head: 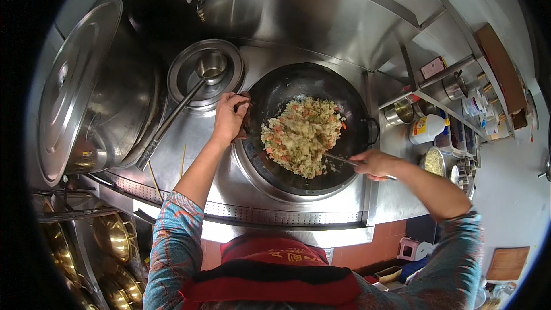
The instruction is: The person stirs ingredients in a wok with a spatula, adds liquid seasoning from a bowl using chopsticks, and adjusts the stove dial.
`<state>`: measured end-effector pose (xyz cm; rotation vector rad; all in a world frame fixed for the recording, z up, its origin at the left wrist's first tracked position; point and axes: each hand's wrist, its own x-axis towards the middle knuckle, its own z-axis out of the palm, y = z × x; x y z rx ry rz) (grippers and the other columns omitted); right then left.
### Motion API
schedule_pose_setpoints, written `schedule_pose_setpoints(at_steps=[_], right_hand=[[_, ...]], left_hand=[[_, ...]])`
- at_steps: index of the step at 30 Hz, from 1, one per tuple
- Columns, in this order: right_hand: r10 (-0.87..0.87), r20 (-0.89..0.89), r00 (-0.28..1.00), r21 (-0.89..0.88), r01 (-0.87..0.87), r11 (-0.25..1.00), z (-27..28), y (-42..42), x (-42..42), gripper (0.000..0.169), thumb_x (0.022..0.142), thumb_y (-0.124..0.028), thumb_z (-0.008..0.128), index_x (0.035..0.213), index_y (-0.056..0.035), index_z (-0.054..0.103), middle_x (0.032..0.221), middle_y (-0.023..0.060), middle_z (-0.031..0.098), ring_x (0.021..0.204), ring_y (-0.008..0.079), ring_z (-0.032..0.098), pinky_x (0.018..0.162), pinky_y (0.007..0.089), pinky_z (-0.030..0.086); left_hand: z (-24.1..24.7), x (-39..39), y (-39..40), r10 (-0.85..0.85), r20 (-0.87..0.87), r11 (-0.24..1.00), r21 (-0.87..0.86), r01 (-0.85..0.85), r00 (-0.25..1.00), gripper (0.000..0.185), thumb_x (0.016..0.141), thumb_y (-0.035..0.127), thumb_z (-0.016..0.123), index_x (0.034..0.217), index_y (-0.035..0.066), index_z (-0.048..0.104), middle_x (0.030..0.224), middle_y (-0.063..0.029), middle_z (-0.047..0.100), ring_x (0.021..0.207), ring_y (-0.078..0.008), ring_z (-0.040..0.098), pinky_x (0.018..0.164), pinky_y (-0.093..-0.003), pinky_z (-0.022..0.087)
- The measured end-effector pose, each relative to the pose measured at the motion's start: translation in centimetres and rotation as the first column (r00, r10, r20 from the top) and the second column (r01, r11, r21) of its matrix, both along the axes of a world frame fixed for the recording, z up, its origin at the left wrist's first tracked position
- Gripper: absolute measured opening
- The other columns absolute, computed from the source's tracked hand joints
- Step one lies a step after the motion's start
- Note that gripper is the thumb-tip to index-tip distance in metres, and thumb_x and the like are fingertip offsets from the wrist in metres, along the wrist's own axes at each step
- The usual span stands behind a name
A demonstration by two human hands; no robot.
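Observation:
A large black wok (297, 79) sits on the round burner of a steel range. Fried rice (301, 133) with orange and green bits lies heaped in it, partly blurred. My left hand (231, 116) grips a dark brown cloth (244, 131) against the wok's left rim. At the lower right of the wok, my right hand (374, 164) is closed around the thin metal handle of a utensil (340, 158), whose head is hidden in the rice. The wok's loop handle (374, 131) stands out on the right, just above my right hand.
A long-handled steel ladle (183, 103) rests across a round steel pot (172, 73) at left. Beyond is a big lidded steel pot (116, 107). Chopsticks (183, 159) lie near the front edge. A faucet (200, 2) juts from the back wall. Right: a plastic jug (426, 129) and shelving (447, 112).

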<state>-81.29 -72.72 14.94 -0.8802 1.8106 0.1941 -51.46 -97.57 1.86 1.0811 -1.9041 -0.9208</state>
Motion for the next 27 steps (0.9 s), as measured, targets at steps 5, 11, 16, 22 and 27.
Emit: schedule_pose_setpoints(at_steps=[5,11,16,22,27], right_hand=[[-0.388,0.291,0.875,-0.062,0.422,0.905,-4.4,0.0,3.2,0.048,0.094,-0.027,0.052,0.139,-0.0143,0.042,0.059,0.0035,0.051,0.041,0.0101,0.045,0.035,0.0241,0.036],[-0.632,0.737,0.238,0.179,0.834,0.523,-6.8,4.5,5.1,0.025,0.098,-0.031,0.046,0.112,-0.0107,0.05,0.065,0.0055,0.051,0.044,0.0079,0.043,0.033,0.0187,0.03],[-0.51,0.858,-0.062,0.291,0.877,0.383,-8.7,9.3,5.8,0.039,0.1,-0.033,0.037,0.121,-0.0023,0.048,0.068,0.0046,0.048,0.046,0.0076,0.041,0.033,0.0177,0.032],[-0.511,0.763,0.397,-0.052,0.825,0.563,-1.3,11.6,4.8,0.048,0.099,-0.042,0.041,0.123,-0.0028,0.052,0.077,0.0019,0.053,0.053,0.0047,0.042,0.038,0.0167,0.033],[-0.227,0.145,0.963,-0.235,0.256,0.938,8.3,8.0,-1.3,0.06,0.088,-0.025,0.064,0.141,-0.0127,0.038,0.082,0.0013,0.06,0.053,0.0053,0.048,0.044,0.0186,0.041]], left_hand=[[0.7,-0.7,-0.1,-0.024,-0.003,1.0,-0.019,0.024,1.0,0.018,0.081,0.007,0.065,0.098,0.004,0.068,0.106,-0.0157,0.055,0.102,-0.0312,0.053,0.091,-0.0355,0.042],[0.1,-0.2,-0.3,0.002,0.072,0.999,-0.039,0.0,0.997,0.017,0.083,0.008,0.064,0.098,0.003,0.067,0.109,-0.0156,0.055,0.104,-0.0292,0.054,0.092,-0.0341,0.042],[0.2,-0.5,0.0,0.019,0.079,0.998,-0.054,-0.015,0.997,0.018,0.081,0.009,0.065,0.098,0.005,0.068,0.109,-0.0159,0.056,0.103,-0.0316,0.054,0.091,-0.0365,0.042],[-0.6,0.0,-0.3,0.039,0.08,0.995,-0.09,-0.032,0.996,0.02,0.081,0.011,0.064,0.099,0.009,0.069,0.107,-0.0144,0.057,0.101,-0.0336,0.052,0.091,-0.0398,0.042],[0.2,-0.7,-0.3,-0.02,0.11,0.997,-0.075,0.028,0.994,0.02,0.082,0.012,0.063,0.101,0.011,0.069,0.11,-0.0142,0.055,0.103,-0.0342,0.05,0.092,-0.0399,0.041]])
